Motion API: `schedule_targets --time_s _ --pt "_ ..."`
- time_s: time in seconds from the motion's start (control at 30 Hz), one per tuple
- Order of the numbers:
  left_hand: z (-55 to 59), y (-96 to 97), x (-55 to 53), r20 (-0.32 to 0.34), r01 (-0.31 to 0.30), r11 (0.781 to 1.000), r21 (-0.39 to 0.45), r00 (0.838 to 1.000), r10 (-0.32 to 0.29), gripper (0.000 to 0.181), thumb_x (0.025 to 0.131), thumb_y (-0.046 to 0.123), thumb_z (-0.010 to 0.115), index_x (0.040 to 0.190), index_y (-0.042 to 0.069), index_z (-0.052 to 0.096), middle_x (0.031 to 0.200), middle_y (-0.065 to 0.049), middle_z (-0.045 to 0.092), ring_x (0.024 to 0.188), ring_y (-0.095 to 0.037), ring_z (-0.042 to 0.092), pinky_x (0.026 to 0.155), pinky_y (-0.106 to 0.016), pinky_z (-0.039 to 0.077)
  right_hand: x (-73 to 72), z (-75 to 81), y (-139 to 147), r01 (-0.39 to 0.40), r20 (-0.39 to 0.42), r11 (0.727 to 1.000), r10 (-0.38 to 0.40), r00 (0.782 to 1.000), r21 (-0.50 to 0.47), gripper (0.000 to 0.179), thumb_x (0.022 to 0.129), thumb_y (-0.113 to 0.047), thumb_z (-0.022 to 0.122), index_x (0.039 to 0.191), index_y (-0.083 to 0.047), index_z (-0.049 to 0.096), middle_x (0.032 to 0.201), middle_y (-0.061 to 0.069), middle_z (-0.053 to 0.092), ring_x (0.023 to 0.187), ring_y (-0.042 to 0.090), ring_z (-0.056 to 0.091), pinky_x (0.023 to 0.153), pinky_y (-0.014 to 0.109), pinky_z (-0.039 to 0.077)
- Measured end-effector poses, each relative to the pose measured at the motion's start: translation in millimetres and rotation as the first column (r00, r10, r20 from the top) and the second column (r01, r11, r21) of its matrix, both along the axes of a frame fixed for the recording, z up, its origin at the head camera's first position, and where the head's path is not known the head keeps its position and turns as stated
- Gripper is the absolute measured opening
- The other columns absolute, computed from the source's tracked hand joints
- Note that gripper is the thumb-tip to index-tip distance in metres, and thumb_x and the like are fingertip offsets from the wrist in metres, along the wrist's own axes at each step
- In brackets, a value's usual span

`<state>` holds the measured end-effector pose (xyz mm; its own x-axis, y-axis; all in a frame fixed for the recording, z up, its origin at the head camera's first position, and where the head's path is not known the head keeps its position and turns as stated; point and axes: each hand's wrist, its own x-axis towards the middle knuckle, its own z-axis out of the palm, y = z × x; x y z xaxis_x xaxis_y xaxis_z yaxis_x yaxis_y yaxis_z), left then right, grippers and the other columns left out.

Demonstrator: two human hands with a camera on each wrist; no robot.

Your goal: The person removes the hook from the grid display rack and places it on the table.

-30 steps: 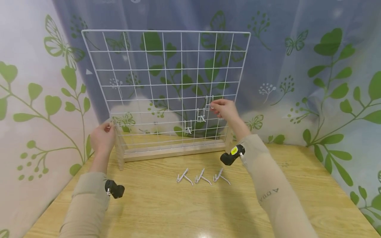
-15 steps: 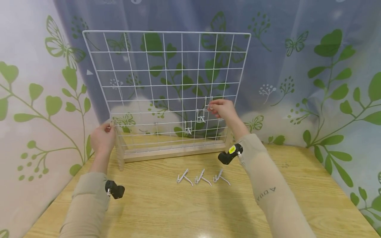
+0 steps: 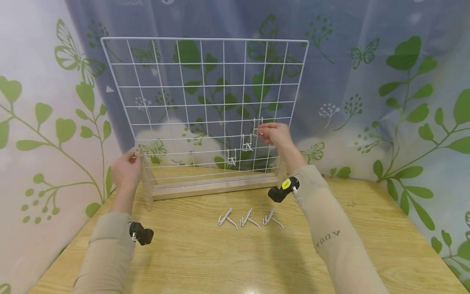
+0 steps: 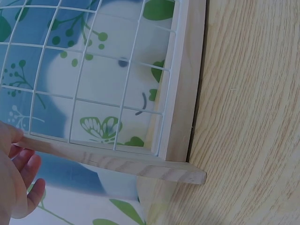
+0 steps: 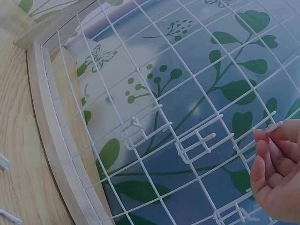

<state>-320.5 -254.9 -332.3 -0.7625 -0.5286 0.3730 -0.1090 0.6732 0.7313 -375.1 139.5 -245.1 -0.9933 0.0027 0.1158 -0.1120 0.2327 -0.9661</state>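
A white wire grid panel (image 3: 205,83) stands upright in a wooden stand (image 3: 216,190). My right hand (image 3: 280,134) pinches a white wire hook (image 5: 273,126) at its prong between thumb and index finger, at the right part of the grid; part of that hook is behind the fingers. Lower to the left, two more hooks hang on the wires: a near one (image 3: 247,143) and a lower one (image 3: 231,158). A further hook (image 5: 234,214) on the grid shows in the right wrist view. My left hand (image 3: 127,169) grips the top of the stand's left upright (image 4: 108,161).
Three loose white hooks, a left one (image 3: 227,219), a middle one (image 3: 250,219) and a right one (image 3: 273,219), lie in a row on the wooden table (image 3: 205,257) before the stand. A patterned curtain (image 3: 345,81) hangs behind the grid.
My right wrist has shifted slightly left, while the fingers stay on the hook at nearly the same spot on the grid. The left hand keeps its place on the upright.
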Motion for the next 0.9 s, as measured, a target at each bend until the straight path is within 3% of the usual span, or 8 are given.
schedule_targets --time_s 0.2,0.4,0.53,0.73,0.9 --pt "0.7 0.0 0.6 0.007 0.006 1.0 0.002 1.0 -0.006 0.04 0.094 0.033 0.043 0.114 0.006 0.064 0.103 -0.015 0.066 0.095 -0.034 0.058 0.078 -0.045 0.041 1.0 2.9 -0.2 0.0 -0.004 0.999 -0.001 1.0 -0.045 0.029 0.09 -0.011 0.058 0.117 0.0 0.062 0.095 0.007 0.067 0.069 0.009 0.054 0.055 0.019 0.044" --pt "0.9 -0.6 1.2 0.012 0.008 1.0 0.0 1.0 -0.008 0.04 0.094 0.034 0.043 0.114 0.006 0.064 0.103 -0.015 0.066 0.095 -0.034 0.058 0.077 -0.045 0.041 4.5 2.8 2.1 -0.004 0.01 1.0 0.004 1.0 -0.019 0.029 0.091 -0.011 0.058 0.118 -0.002 0.061 0.104 0.01 0.066 0.083 0.015 0.058 0.062 0.02 0.047" --pt "0.7 -0.4 1.1 0.014 0.012 1.0 0.006 1.0 -0.012 0.04 0.094 0.033 0.043 0.115 0.005 0.064 0.104 -0.015 0.066 0.096 -0.034 0.058 0.078 -0.045 0.041 6.4 -0.6 6.8 -0.016 -0.004 1.0 0.016 1.0 0.0 0.029 0.091 -0.011 0.057 0.118 0.0 0.06 0.104 0.01 0.066 0.079 0.013 0.057 0.07 0.026 0.047" --pt "0.5 -0.9 0.5 0.024 0.015 1.0 0.003 1.0 -0.015 0.04 0.094 0.033 0.043 0.117 0.006 0.063 0.106 -0.015 0.065 0.097 -0.035 0.058 0.08 -0.045 0.041 11.0 -7.6 15.9 -0.057 -0.004 0.998 0.057 0.998 -0.039 0.031 0.092 -0.008 0.055 0.12 0.004 0.057 0.106 0.016 0.064 0.069 0.011 0.052 0.06 0.022 0.044" --pt "0.3 -1.6 0.2 0.032 0.015 1.0 -0.001 0.999 -0.015 0.04 0.094 0.033 0.043 0.117 0.007 0.063 0.106 -0.015 0.065 0.097 -0.035 0.058 0.079 -0.044 0.041 15.7 -10.4 19.3 -0.08 0.002 0.996 0.08 0.997 -0.032 0.031 0.093 -0.008 0.053 0.121 0.004 0.056 0.099 0.009 0.064 0.072 0.01 0.054 0.062 0.021 0.046"
